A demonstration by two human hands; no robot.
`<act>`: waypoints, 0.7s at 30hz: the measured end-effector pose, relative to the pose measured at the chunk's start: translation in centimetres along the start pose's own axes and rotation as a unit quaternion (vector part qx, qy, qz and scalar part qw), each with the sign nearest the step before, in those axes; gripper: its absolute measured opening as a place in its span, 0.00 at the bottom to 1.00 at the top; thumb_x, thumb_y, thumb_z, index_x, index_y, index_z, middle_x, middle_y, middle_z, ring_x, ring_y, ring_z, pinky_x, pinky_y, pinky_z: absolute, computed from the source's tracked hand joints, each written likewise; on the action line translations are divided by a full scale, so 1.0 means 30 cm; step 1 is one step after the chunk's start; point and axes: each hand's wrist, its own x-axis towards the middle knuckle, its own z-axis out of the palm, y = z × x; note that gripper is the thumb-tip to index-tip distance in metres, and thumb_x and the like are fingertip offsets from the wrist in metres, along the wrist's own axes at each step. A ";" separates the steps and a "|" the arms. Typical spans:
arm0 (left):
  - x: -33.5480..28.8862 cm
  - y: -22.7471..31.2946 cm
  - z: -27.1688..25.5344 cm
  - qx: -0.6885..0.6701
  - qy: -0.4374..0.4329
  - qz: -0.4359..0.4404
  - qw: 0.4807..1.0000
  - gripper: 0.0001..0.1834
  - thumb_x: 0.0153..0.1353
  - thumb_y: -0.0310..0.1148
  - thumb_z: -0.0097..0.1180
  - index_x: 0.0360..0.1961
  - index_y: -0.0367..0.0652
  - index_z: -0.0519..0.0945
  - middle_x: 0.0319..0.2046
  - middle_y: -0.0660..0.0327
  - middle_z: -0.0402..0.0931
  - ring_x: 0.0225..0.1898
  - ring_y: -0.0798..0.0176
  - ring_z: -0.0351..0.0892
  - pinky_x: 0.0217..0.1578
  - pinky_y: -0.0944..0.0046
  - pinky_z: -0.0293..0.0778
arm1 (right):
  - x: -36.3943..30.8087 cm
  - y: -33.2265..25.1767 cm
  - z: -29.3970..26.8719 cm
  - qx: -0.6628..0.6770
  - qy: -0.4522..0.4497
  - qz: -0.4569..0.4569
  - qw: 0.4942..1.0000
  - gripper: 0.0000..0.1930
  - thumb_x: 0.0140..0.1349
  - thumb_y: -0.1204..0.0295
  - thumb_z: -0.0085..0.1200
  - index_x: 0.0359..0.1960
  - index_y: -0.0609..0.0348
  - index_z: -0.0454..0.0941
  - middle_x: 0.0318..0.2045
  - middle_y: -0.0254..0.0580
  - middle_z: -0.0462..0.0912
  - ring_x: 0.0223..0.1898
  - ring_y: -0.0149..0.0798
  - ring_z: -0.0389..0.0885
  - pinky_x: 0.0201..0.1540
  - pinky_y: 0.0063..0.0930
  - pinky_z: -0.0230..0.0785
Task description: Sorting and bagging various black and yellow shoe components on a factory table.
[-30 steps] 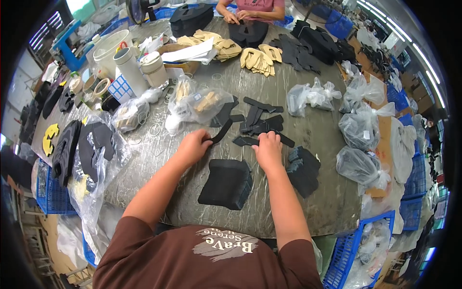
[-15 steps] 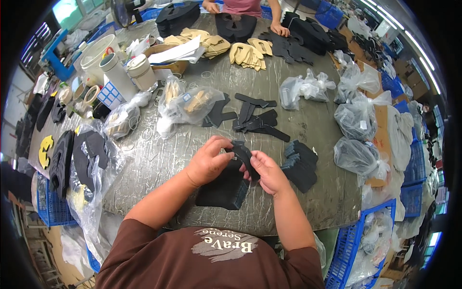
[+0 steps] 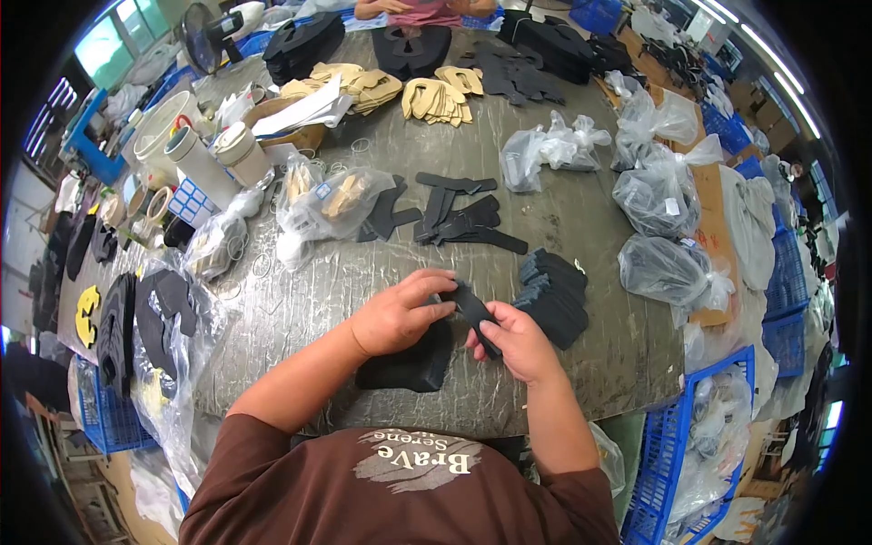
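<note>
A dark, narrow strip of sheet material (image 3: 474, 318) stretches between my two hands above the table. My left hand (image 3: 400, 313) pinches its upper end, and my right hand (image 3: 518, 341) grips its lower end between thumb and fingers. Partly hidden beneath my left hand and forearm lies a stack of black flat pieces (image 3: 409, 365). Right of my right hand, a fanned stack of dark pieces (image 3: 556, 298) rests on the table. Loose black cutout pieces (image 3: 463, 218) lie crossed over each other just beyond my hands.
Clear plastic bags (image 3: 668, 272) line the right side of the grey table (image 3: 581, 381). Tan cutouts (image 3: 436, 100) and black stacks (image 3: 411, 53) sit at the far side, near a person in pink (image 3: 422, 11). Tubs and a white tube (image 3: 202, 163) stand left. A blue crate (image 3: 649, 472) is low right.
The strip, bowed into an arc between my hands before, now looks straighter, and my right hand is slightly lower and farther right. The other person's hand has left the far black cutouts. My view has shifted slightly.
</note>
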 end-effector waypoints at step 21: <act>0.196 -0.333 0.197 0.296 -0.248 -0.158 0.909 0.27 0.48 0.27 0.52 0.52 0.32 0.70 0.41 0.55 0.74 0.46 0.56 0.71 0.51 0.60 0.65 | 0.390 -0.090 -0.163 -0.807 0.173 -0.102 0.556 0.10 0.51 0.78 0.50 0.37 0.64 0.75 0.37 0.46 0.76 0.45 0.47 0.73 0.45 0.37 0.69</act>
